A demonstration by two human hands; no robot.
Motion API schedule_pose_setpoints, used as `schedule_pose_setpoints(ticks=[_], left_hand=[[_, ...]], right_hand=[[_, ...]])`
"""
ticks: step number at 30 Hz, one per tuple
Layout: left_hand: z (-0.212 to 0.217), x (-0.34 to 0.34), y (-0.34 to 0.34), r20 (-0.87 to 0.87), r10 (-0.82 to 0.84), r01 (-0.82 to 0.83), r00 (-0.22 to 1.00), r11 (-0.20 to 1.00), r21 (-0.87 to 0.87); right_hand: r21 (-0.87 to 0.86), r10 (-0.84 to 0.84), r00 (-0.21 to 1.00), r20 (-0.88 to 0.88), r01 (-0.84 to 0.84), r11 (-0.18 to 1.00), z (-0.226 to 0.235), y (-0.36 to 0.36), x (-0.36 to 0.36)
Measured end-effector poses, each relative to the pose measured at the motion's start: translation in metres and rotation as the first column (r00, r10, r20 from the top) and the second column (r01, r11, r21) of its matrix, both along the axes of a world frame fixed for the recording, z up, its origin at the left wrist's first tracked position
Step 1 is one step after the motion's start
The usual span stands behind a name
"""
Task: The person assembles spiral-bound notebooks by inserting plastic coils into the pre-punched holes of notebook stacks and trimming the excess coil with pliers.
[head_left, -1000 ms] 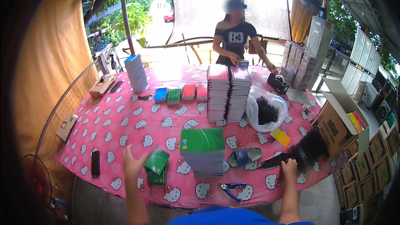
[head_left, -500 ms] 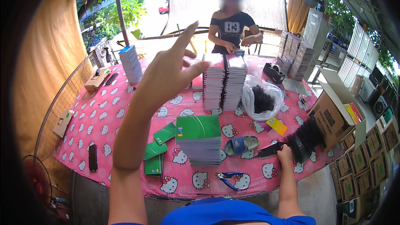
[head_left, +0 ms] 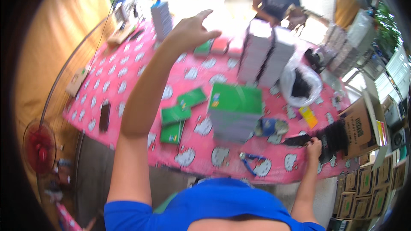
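Reaching over a pink table (head_left: 115,102), the left hand (head_left: 192,32) spreads thumb and forefinger wide.
I see the right hand (head_left: 314,147) touching a black bundle (head_left: 334,142) beside a cardboard box (head_left: 358,126); whether its fingers grip, I cannot tell. Green notebooks (head_left: 235,98) stand stacked between the hands.

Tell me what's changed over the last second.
The left hand moved from beside the loose green notebooks, up and forward; those notebooks now lie more spread out. The right hand stays at the black bundle, and the blue-handled pliers lie as before.
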State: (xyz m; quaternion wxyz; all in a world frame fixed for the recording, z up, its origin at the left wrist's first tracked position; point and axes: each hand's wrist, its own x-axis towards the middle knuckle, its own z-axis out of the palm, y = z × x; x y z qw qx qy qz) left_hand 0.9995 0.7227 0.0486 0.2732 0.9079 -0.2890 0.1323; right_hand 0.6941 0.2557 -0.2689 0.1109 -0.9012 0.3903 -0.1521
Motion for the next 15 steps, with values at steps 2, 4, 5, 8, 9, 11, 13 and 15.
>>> schedule_pose_setpoints(ticks=[2, 4, 5, 8, 9, 11, 13, 15], left_hand=[[-0.041, 0.021, 0.013, -0.186, 0.123, -0.098, 0.975, 0.986, 0.135], [-0.105, 0.042, 0.039, -0.364, 0.080, -0.015, 0.928, 0.984, 0.176], [-0.146, 0.053, 0.054, -0.318, 0.122, -0.014, 0.940, 0.946, 0.323], [-0.238, 0.062, 0.066, -0.430, 0.305, -0.069, 0.850, 0.873, 0.483], [-0.249, 0.056, 0.062, -0.436, 0.374, -0.124, 0.819, 0.856, 0.501], [-0.267, 0.047, 0.053, -0.437, 0.506, -0.235, 0.743, 0.810, 0.537], [-0.290, 0.050, 0.063, -0.472, 0.502, -0.197, 0.725, 0.807, 0.556], [-0.289, 0.053, 0.065, -0.508, 0.493, -0.183, 0.706, 0.821, 0.541]], right_hand=[[0.044, 0.036, 0.999, 0.019, -0.036, 0.998, -0.005, -0.008, -0.005], [-0.018, 0.054, 0.997, 0.053, -0.053, 0.998, -0.009, -0.012, -0.006], [-0.022, 0.077, 0.994, 0.075, -0.076, 0.997, -0.009, -0.015, -0.004], [-0.042, 0.110, 0.986, 0.129, -0.105, 0.994, -0.009, -0.020, 0.000], [-0.058, 0.114, 0.985, 0.130, -0.108, 0.993, -0.008, -0.021, -0.001], [-0.098, 0.139, 0.982, 0.129, -0.126, 0.987, -0.006, -0.022, -0.002], [-0.103, 0.156, 0.976, 0.153, -0.141, 0.985, -0.006, -0.020, 0.003], [-0.108, 0.163, 0.976, 0.142, -0.148, 0.983, -0.006, -0.020, 0.007]])
